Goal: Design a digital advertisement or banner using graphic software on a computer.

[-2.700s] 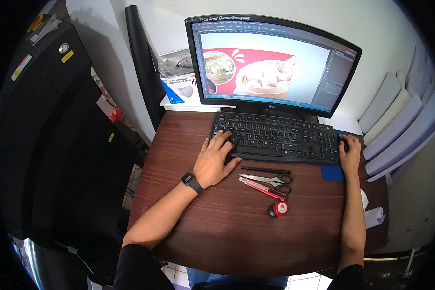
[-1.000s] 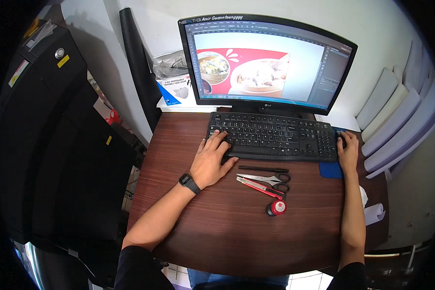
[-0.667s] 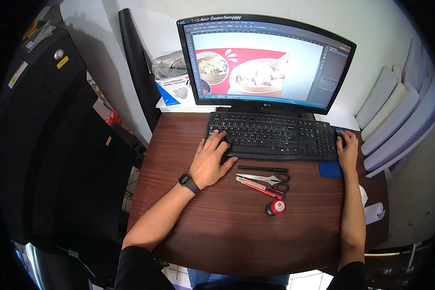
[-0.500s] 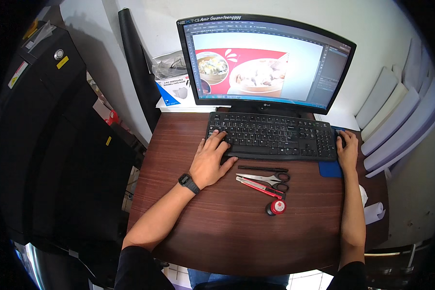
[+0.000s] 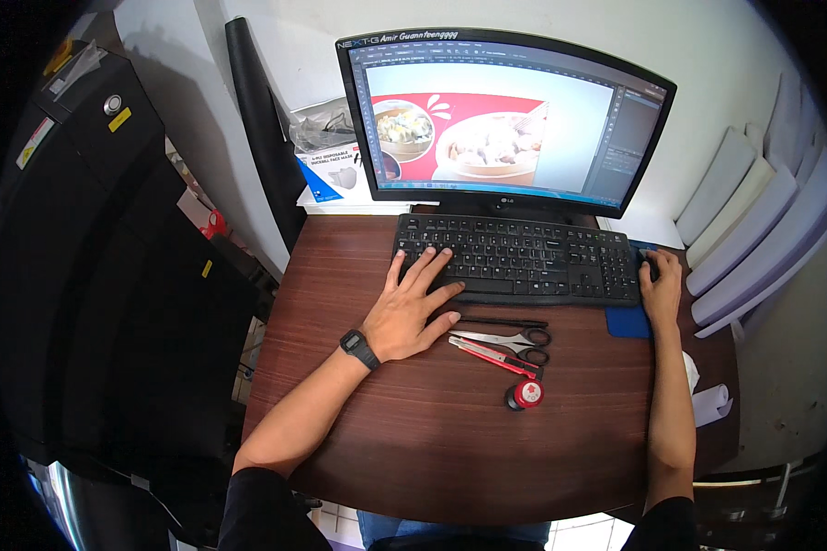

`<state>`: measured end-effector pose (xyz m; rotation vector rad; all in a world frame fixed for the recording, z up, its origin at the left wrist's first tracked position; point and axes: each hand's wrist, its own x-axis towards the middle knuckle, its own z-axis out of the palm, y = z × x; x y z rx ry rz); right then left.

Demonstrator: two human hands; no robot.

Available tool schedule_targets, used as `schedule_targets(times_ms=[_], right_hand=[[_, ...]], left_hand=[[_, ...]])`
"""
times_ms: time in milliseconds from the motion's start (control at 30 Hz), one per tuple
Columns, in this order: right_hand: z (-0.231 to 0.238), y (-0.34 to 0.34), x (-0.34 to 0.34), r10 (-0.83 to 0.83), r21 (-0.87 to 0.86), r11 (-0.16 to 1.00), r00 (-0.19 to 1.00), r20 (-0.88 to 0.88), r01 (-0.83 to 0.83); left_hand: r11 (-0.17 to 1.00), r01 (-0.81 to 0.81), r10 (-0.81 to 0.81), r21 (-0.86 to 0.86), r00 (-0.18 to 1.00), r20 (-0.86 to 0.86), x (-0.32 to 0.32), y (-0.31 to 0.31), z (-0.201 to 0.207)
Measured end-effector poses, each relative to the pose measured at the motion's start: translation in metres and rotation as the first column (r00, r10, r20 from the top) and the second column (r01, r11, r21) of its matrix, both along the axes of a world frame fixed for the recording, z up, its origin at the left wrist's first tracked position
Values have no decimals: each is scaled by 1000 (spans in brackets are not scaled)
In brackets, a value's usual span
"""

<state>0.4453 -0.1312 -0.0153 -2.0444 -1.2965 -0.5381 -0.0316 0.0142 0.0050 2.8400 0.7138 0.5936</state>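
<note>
Fingers spread, my left hand [image 5: 404, 317] lies over the left end of the black keyboard [image 5: 524, 262], its fingertips on or just above the keys. The thumb stretches right, close to a black pen [image 5: 510, 322]. At the keyboard's other end, my right hand [image 5: 662, 292] is curled over a dark computer mouse [image 5: 652, 267], mostly hidden under the fingers, on a blue mouse pad [image 5: 627, 322]. Below the keyboard lie scissors [image 5: 496, 339] with black handles, a red utility knife [image 5: 494, 356] and a round red-and-black stamp [image 5: 527, 394]. Behind it, the monitor [image 5: 579, 119] shows a red food design.
Left of the monitor are a face mask box [image 5: 345, 174] and a tall dark roll [image 5: 262, 129]. A large black machine [image 5: 110, 257] stands left of the brown desk [image 5: 450, 459]. Several paper rolls [image 5: 753, 220] lean at the right, with another white roll [image 5: 710, 404] below them.
My left hand has shifted slightly right and its fingers have spread and straightened across the keys. My right hand stays on the mouse with little visible movement.
</note>
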Motion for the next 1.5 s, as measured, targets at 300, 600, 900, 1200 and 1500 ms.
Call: schedule_targets(times_ms=[300,600,900,1200,1500], right_hand=[[1,1,-3,-6,2,1000,1000,0,6],[-1,-1,3,3,7,1000,1000,1,-3],[3,0,-5,-7,-7,1000,1000,-6,7],[3,0,-4,-6,-8,1000,1000,-5,6],[2,0,-3,-4,-8,1000,1000,-1,4]], left_hand=[[1000,-6,5,-29,1000,-19,0,-1,0],[1000,-11,11,-10,998,65,0,-1,1],[991,-118,104,67,977,188,2,2,-3],[989,-121,102,87,975,197,3,2,-2],[991,-108,89,77,973,214,3,2,-2]])
